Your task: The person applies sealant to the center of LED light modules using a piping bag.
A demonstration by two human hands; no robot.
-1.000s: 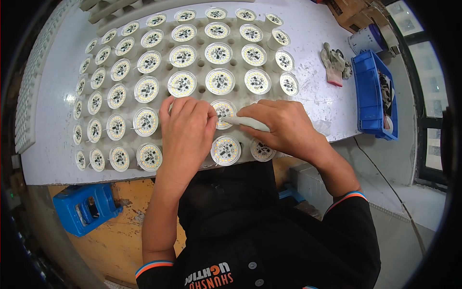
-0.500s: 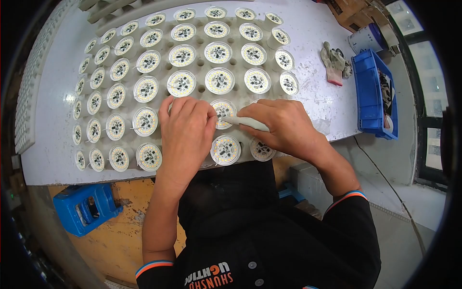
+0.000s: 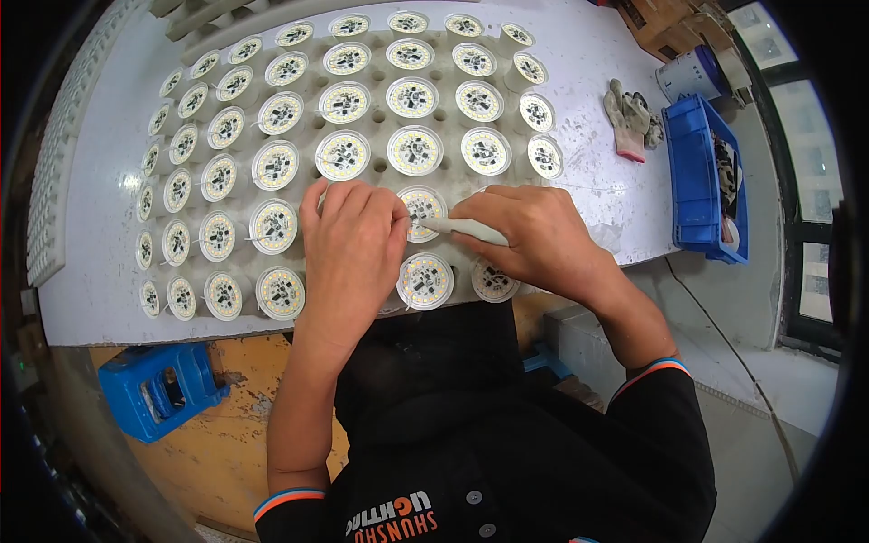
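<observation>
Two hands at work over a white tray [image 3: 378,177] of lamp bulbs on the bench [image 3: 593,68].

- Right hand [image 3: 534,240]: pinches a pale tool [image 3: 466,229], its tip on one bulb [image 3: 422,208] in the tray's second-nearest row.
- Left hand [image 3: 348,249]: fingers curled together, resting just beside that bulb; cannot tell whether it grips anything.

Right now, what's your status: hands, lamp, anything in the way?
Right hand grips white tool, tip on lamp board. Left hand rests at its edge. Neighbouring lamps close, none blocking.

Table [image 3: 109,271]: bulb tray [image 3: 378,118], gloves [image 3: 627,113], blue bin [image 3: 692,181]
</observation>
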